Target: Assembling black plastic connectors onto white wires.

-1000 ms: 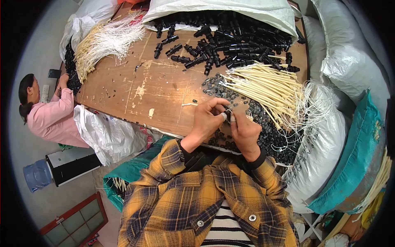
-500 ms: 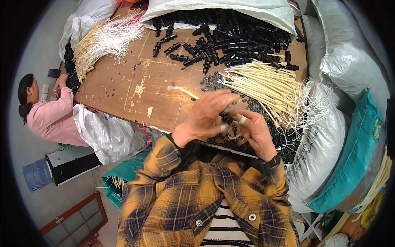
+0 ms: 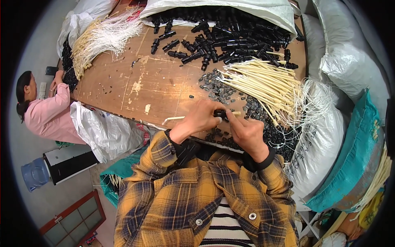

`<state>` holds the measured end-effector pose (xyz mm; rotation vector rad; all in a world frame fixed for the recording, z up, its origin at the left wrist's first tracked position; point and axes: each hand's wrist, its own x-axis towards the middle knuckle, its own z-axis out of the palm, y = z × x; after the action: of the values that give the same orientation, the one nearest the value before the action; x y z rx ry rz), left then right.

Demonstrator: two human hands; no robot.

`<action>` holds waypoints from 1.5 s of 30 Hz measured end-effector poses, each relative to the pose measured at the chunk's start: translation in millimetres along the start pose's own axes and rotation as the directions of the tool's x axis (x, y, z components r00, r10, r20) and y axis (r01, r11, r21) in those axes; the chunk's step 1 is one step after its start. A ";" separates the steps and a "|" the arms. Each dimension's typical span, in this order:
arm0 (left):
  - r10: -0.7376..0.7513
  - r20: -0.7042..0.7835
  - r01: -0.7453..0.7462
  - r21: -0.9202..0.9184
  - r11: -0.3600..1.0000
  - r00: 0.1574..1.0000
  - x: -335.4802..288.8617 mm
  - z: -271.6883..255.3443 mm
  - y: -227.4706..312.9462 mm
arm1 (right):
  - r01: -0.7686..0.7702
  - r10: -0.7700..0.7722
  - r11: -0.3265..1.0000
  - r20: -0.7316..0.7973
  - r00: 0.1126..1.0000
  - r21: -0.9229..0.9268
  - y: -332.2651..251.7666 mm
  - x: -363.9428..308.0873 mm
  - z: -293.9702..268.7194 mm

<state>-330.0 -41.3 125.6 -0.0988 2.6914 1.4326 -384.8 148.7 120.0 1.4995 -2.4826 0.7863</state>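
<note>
Close to the table's near edge, my left hand [image 3: 200, 118] is closed around a black plastic fitting [image 3: 221, 114]. A cream-coloured stick [image 3: 175, 118] with a whitish tip pokes out on the left side of that hand, and a short cream end [image 3: 236, 113] shows to the right of the fitting. Whether both belong to one stick is hidden by my fingers. My right hand [image 3: 249, 133] has its fingertips pressed against the fitting's right side. Below both hands lie small black plastic pieces [image 3: 220, 138].
Beyond my right hand lies a bundle of cream sticks [image 3: 263, 84] with white strings. Black fittings [image 3: 247, 43] spill from a white sack [image 3: 222, 5]. Another stringed bundle [image 3: 96, 41] lies far left, near a person in pink [image 3: 51, 108]. Stuffed sacks [image 3: 323, 136] line the right.
My hands have moved slightly, and the right fingers have shifted onto the fitting. A pale loop seen between the hands earlier no longer shows. The stick's left end has dropped lower.
</note>
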 end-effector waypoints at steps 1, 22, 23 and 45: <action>0.003 0.027 -0.003 0.015 1.000 1.000 0.6 2.2 -6.3 | -0.006 0.010 0.997 -0.049 0.999 0.083 0.8 0.1 5.7; 0.198 -0.577 0.075 0.413 0.908 0.792 -28.5 -43.9 -54.1 | -0.306 0.412 0.862 -0.208 0.887 0.404 11.5 25.9 -0.5; 0.091 -0.667 0.217 0.363 0.906 0.739 -33.2 -58.7 -69.1 | -0.358 0.469 0.837 -0.209 0.858 0.413 13.8 26.6 -9.8; -0.155 -0.410 0.309 0.341 0.888 0.899 66.7 -62.1 -70.6 | -0.279 0.277 0.960 -0.106 0.955 -0.013 47.0 -3.1 -29.2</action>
<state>-392.4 -133.2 94.6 -0.7110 3.0707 0.8386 -427.9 183.0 126.8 1.0822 -2.6467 0.8424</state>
